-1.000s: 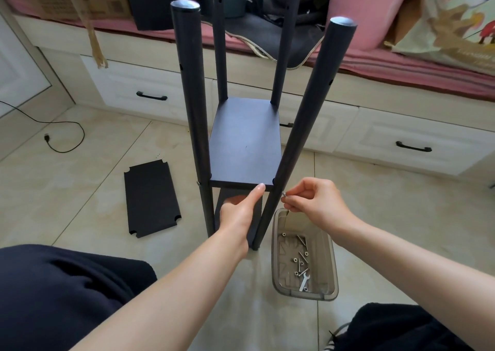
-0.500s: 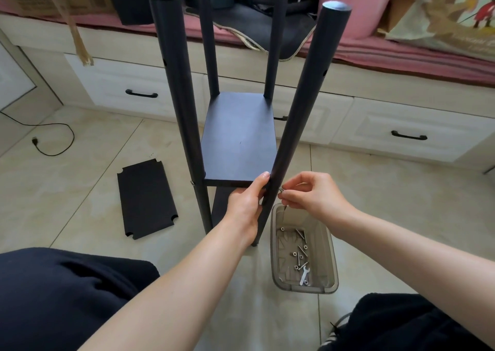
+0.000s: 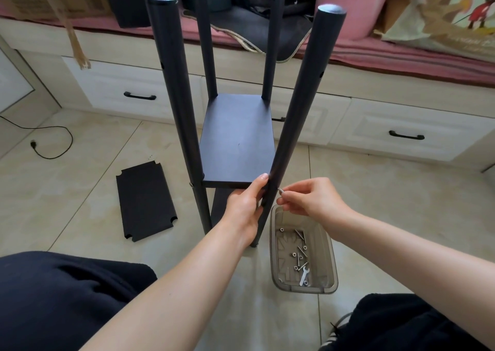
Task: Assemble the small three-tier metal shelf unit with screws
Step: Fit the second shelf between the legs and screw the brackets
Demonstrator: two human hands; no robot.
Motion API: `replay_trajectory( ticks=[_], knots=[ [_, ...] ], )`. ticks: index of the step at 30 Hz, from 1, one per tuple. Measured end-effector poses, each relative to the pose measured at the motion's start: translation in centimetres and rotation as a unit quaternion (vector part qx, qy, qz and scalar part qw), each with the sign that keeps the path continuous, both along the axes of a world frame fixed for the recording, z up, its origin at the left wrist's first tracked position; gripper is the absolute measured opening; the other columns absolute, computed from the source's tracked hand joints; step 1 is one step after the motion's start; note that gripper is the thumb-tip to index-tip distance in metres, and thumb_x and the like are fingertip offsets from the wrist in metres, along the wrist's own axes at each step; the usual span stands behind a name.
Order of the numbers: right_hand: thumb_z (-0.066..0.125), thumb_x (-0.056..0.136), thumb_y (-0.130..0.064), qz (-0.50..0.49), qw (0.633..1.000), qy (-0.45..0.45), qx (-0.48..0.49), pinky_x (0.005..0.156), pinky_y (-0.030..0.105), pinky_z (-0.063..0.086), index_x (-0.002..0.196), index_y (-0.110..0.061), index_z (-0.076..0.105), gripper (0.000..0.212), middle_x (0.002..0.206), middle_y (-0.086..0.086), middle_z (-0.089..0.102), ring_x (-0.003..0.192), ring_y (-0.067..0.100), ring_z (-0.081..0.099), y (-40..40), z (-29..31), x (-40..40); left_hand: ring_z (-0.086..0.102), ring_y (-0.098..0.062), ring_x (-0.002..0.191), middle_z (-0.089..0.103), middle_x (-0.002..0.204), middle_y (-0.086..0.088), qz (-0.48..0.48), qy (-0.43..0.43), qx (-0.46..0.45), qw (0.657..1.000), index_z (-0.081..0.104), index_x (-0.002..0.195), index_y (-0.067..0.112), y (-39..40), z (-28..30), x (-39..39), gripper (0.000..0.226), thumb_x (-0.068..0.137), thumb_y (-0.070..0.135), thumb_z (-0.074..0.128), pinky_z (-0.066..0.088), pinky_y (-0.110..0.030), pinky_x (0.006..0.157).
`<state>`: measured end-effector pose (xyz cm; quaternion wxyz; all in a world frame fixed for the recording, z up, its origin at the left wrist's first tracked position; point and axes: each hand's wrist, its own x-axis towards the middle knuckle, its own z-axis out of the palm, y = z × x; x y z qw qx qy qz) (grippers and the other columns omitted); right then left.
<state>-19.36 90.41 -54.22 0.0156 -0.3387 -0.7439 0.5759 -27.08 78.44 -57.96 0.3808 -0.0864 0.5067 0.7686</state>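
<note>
The shelf unit stands upright on the tiled floor in the middle of the scene, just in front of the person. It has four dark round posts, and one dark shelf board sits between them at a low height; a second board is partly visible below it. The left hand grips the near right post just under the shelf board, with the fingers curled round the post and the thumb lying up against the board's near edge. The right hand is at the right side of the same post, and its thumb and first fingers are pinched together on a small silver screw, which touches the post or is very close to it. Near and right of the unit, a clear plastic box lies on the floor, holding more screws, nuts and a small wrench. A loose shelf board lies flat on the floor at the left. White drawers run along the far side.
</note>
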Motion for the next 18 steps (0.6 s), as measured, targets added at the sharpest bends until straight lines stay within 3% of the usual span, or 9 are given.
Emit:
replay_trajectory(
  ticks=[4, 6, 9, 11, 15, 18],
  knots=[
    [0.068, 0.085, -0.007, 0.067, 0.980, 0.006, 0.189, 0.064, 0.013, 0.053, 0.072, -0.011, 0.076, 0.015, 0.066, 0.001, 0.074, 0.059, 0.008, 0.069, -0.11, 0.22, 0.14, 0.071, -0.023, 0.107, 0.075, 0.112, -0.012, 0.002, 0.001, 0.006, 1.000, 0.072, 0.103, 0.013, 0.01, -0.21, -0.13, 0.017, 0.093, 0.026, 0.070, 0.052, -0.027, 0.076],
    [0.067, 0.085, -0.009, 0.081, 0.974, 0.003, 0.211, 0.069, 0.020, 0.056, 0.069, -0.013, 0.076, 0.018, 0.065, 0.000, 0.073, 0.059, 0.009, 0.069, -0.23, 0.20, 0.14, 0.072, -0.022, 0.103, 0.075, 0.111, -0.014, 0.002, 0.001, 0.009, 1.000, 0.072, 0.103, 0.012, 0.00, -0.32, -0.20, 0.018, 0.093, 0.026, 0.070, 0.054, -0.025, 0.073],
    [0.065, 0.087, -0.006, 0.060, 0.985, -0.001, 0.159, 0.077, 0.032, 0.060, 0.076, -0.009, 0.076, 0.016, 0.069, 0.003, 0.075, 0.069, 0.017, 0.073, -0.22, -0.08, -0.03, 0.073, -0.019, 0.097, 0.075, 0.109, -0.013, 0.000, 0.006, 0.008, 1.000, 0.071, 0.109, 0.009, -0.04, -0.34, -0.17, 0.025, 0.093, 0.028, 0.070, 0.053, -0.023, 0.068],
    [0.065, 0.090, -0.006, 0.035, 0.995, 0.002, 0.092, 0.077, 0.031, 0.061, 0.082, -0.006, 0.076, 0.014, 0.073, 0.006, 0.075, 0.072, 0.020, 0.073, -0.25, -0.17, -0.10, 0.073, -0.018, 0.096, 0.076, 0.108, -0.011, -0.001, 0.009, 0.009, 1.000, 0.072, 0.109, 0.010, -0.05, -0.43, -0.16, 0.024, 0.093, 0.028, 0.070, 0.053, -0.021, 0.066],
    [0.063, 0.095, -0.006, 0.004, 0.997, -0.003, -0.079, 0.071, 0.025, 0.060, 0.093, 0.001, 0.072, 0.012, 0.078, 0.011, 0.075, 0.061, 0.011, 0.064, 0.16, 0.20, 0.08, 0.072, -0.022, 0.104, 0.076, 0.110, -0.012, -0.005, 0.014, 0.006, 1.000, 0.071, 0.109, 0.010, -0.06, -0.42, -0.17, 0.025, 0.093, 0.029, 0.070, 0.051, -0.028, 0.077],
    [0.063, 0.095, -0.009, 0.022, 1.000, -0.008, -0.018, 0.071, 0.024, 0.060, 0.096, -0.002, 0.071, 0.010, 0.078, 0.009, 0.075, 0.062, 0.007, 0.066, 0.21, 0.05, -0.03, 0.072, -0.021, 0.104, 0.076, 0.109, -0.011, -0.009, 0.017, 0.004, 1.000, 0.072, 0.105, 0.013, -0.06, -0.49, -0.18, 0.020, 0.093, 0.029, 0.069, 0.050, -0.028, 0.077]
  ],
)
